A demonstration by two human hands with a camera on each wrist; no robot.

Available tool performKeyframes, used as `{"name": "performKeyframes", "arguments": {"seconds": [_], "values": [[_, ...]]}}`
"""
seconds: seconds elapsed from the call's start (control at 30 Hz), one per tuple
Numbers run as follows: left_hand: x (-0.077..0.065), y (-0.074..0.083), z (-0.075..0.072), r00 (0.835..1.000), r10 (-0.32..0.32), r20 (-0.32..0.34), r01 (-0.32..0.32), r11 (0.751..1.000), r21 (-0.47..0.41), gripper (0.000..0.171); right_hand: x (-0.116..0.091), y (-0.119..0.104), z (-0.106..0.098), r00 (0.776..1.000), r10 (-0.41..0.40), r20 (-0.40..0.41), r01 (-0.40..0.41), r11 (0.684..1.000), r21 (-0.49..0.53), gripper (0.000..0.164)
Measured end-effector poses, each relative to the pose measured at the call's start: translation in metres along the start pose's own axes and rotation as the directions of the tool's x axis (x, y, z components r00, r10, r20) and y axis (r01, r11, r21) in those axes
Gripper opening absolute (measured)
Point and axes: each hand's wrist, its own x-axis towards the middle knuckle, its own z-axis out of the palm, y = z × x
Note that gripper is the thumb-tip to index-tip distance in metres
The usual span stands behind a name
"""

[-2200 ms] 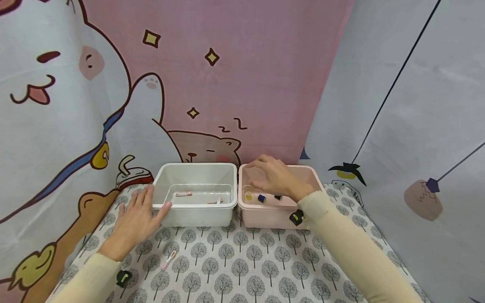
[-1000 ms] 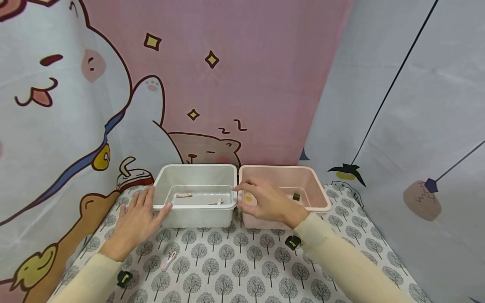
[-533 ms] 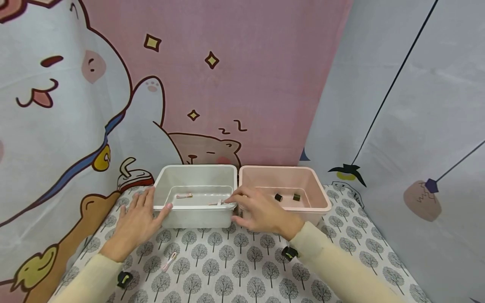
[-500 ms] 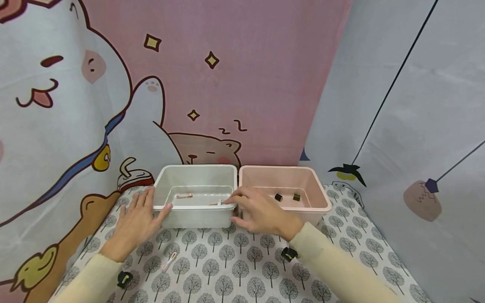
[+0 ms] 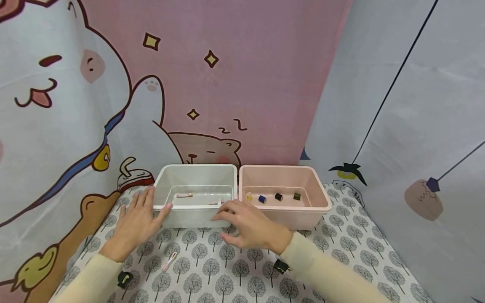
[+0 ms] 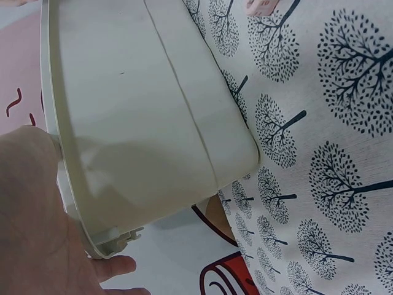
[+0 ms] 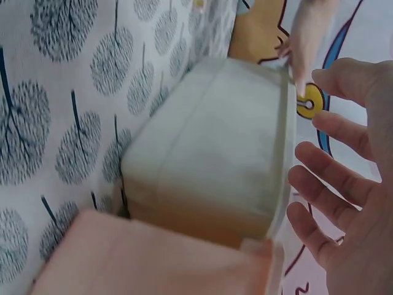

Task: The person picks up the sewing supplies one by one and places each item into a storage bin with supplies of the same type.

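My left hand (image 5: 134,223) rests with spread fingers at the left front corner of the white bin (image 5: 193,216), touching its rim in the left wrist view. My right hand (image 5: 250,225) hovers in front of the gap between the bins, fingers loosely bent and nothing between them. Several small thread spools lie in a row in the pink bin (image 5: 299,215): a yellow spool (image 5: 249,196), a blue spool (image 5: 262,199), a black spool (image 5: 278,197) and a dark green spool (image 5: 297,196). Two thin pink-and-white items (image 5: 184,195) lie inside the white bin.
A slim pink-and-white looped item (image 5: 169,261) lies on the tree-print cloth (image 5: 223,284) ahead of the white bin. Both bins stand side by side against a cartoon-printed backdrop (image 5: 265,84). Grey-white fabric (image 5: 417,105) hangs along the right side.
My right hand has moved from over the pink bin leftward and toward me, past its front rim. The spools it covered show again. My left hand has stayed at the white bin's corner.
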Motion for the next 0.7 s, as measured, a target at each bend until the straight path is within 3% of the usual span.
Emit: {"name": "performKeyframes", "arguments": {"seconds": [0.33,0.7], "values": [[0.000,0.000,-0.002,1.000,0.003,-0.007,-0.003,1.000,0.000,0.110,0.012,-0.017,0.028,0.998,-0.050,0.045,0.049,0.998,0.025,0.050],[0.000,-0.001,-0.001,1.000,0.007,-0.009,-0.007,1.000,-0.003,0.110,0.035,-0.039,0.068,0.978,-0.109,0.176,0.105,0.994,0.031,0.050]]}}
